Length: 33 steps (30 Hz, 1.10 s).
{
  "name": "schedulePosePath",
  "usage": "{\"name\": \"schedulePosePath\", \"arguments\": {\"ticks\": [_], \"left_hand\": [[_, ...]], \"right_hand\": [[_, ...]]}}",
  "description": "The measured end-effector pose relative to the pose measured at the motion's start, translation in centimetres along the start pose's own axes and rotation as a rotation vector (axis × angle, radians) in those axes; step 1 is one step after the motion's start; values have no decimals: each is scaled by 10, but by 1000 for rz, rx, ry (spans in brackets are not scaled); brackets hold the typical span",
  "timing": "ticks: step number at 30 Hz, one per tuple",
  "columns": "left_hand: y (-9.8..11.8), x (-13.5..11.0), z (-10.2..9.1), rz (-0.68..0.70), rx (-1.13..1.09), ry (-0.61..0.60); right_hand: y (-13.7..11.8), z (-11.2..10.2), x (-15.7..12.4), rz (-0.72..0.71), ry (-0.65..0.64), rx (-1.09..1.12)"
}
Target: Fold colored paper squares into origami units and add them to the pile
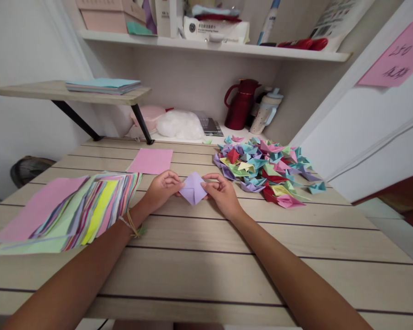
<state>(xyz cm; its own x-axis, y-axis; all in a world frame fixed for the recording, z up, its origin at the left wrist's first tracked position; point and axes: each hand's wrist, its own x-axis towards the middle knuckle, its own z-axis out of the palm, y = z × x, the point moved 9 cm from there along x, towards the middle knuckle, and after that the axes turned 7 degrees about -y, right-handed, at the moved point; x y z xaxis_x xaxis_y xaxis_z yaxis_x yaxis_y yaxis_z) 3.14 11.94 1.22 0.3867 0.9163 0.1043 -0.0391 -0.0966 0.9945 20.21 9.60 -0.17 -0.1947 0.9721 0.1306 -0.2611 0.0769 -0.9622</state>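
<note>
A small purple folded paper (194, 189), diamond-shaped with crease lines and a flap across its face, is held just above the slatted table. My left hand (164, 189) pinches its left corner between thumb and fingers. At the opposite corner, my right hand (222, 191) grips it the same way. Right of my hands lies a heap of folded paper boats (261, 165) in purple, teal, pink, red, green and yellow. Beyond my left hand a pink paper sheet (151, 161) rests flat on the table.
A fanned stack of coloured paper (89, 206) covers the table's left side. Behind it, a raised wooden shelf (30, 90) on black legs carries more sheets (103, 85). A red jug (241, 105) and a pale tumbler (266, 112) stand in the alcove beside a white plastic bag (181, 124).
</note>
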Motion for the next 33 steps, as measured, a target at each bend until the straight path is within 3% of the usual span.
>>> {"name": "schedulePosePath", "arguments": {"ticks": [6, 11, 15, 18, 26, 33], "left_hand": [[10, -3, -1, 36, 127, 43], [9, -6, 0, 16, 102, 33], [-2, -4, 8, 3, -9, -39], [-6, -3, 6, 21, -34, -21], [16, -6, -2, 111, 245, 108], [6, -5, 12, 27, 100, -38]], "right_hand": [[-4, 6, -1, -33, -29, -55], [-11, 3, -5, -90, 42, -28], [-14, 7, -8, -101, 29, -197], [-11, 11, -8, -67, -21, -314], [-21, 11, -9, -192, 11, -632], [-15, 17, -10, -127, -58, -506]]}}
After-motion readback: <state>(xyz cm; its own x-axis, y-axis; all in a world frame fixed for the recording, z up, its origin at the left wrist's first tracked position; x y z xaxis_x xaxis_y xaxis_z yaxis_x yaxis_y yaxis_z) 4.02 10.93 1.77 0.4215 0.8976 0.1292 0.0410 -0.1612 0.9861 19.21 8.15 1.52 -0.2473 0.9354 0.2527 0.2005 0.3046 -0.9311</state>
